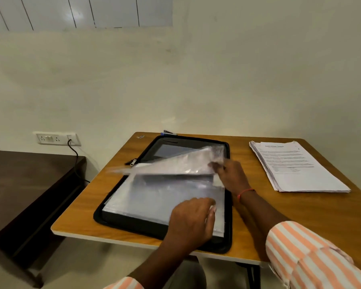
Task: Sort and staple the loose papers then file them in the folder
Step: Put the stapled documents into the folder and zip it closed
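Folder (228, 226) open on table (81, 205), clear sleeves (154, 197) inside | papers (296, 167) stacked beside | right hand (231, 176) pinches raised sleeve (175, 161) | left hand (190, 220) on lower stack, grip unclear.

A plain office or study room: a small wooden counter (300, 215) stands against a bare cream wall (238, 80). It carries a stack of printed papers (296, 167) at the far right and an open zip folder (228, 243) of plastic sleeves (154, 192). To the left, a socket panel (56, 138) with a plugged cable (75, 157) sits above a dark table (29, 184).
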### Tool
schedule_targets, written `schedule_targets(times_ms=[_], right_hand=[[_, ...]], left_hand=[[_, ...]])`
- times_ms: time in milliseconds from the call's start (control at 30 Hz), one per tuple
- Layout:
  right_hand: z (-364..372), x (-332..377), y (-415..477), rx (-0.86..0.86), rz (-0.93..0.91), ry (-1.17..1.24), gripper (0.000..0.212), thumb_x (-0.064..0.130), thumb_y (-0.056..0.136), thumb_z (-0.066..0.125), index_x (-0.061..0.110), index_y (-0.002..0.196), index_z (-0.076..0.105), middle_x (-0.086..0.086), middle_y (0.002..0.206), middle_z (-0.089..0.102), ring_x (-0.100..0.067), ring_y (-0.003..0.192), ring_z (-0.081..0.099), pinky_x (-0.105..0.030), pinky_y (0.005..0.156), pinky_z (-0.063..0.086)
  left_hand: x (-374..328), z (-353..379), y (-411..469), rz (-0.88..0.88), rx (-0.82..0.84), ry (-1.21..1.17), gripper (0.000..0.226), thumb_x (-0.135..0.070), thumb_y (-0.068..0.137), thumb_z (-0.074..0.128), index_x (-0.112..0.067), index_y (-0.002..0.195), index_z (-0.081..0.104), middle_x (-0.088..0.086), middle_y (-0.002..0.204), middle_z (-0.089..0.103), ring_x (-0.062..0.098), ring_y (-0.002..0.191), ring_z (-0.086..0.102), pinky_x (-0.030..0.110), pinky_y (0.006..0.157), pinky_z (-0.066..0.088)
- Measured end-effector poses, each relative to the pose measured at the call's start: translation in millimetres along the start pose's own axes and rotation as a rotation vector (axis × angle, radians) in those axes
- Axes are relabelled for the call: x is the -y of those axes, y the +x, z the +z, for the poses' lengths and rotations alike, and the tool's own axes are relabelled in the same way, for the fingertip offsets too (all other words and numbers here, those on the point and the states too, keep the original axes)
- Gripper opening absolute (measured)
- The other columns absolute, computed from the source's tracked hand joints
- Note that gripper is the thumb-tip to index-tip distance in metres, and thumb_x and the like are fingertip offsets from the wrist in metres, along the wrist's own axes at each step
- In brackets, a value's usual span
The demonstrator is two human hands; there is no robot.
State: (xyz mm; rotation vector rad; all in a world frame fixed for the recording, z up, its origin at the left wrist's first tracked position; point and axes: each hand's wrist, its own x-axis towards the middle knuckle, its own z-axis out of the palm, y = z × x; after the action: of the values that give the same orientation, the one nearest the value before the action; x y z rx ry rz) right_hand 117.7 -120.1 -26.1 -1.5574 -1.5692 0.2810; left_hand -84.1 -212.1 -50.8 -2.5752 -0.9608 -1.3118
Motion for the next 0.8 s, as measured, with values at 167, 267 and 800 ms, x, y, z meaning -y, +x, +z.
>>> schedule_targets(times_ms=[167,267,800], right_hand=[[11.7,-12.1,44.0,-0.207,0.189,0.208,0.012,0.025,0.098,0.064,0.018,0.100,0.075,-0.001,0.095,0.074,-0.009,0.082,0.065,-0.020,0.069,0.050],[23.2,-30.3,62.4,-0.280,0.381,0.279,0.021,0.035,0.099,0.059,0.018,0.100,0.073,-0.005,0.099,0.075,-0.015,0.083,0.067,-0.027,0.068,0.052],[13.2,-43.6,43.8,-0.390,0.489,0.214,0.016,0.012,0.095,0.064,0.017,0.108,0.057,0.003,0.095,0.061,-0.023,0.098,0.065,-0.028,0.076,0.051]], left_hand=[[0.8,6.2,3.9,-0.069,0.197,0.022,0.013,-0.041,0.095,0.056,-0.029,0.095,0.062,-0.012,0.080,0.060,0.005,0.068,0.053,0.022,0.059,0.049],[5.8,12.9,8.0,-0.147,0.244,0.004,0.030,-0.051,0.095,0.051,-0.031,0.113,0.062,-0.012,0.106,0.066,0.006,0.094,0.059,0.022,0.081,0.050],[26.0,27.2,8.6,-0.289,0.458,-0.123,0.042,-0.062,0.094,0.049,-0.036,0.127,0.057,-0.016,0.135,0.051,0.003,0.120,0.047,0.019,0.102,0.037]])
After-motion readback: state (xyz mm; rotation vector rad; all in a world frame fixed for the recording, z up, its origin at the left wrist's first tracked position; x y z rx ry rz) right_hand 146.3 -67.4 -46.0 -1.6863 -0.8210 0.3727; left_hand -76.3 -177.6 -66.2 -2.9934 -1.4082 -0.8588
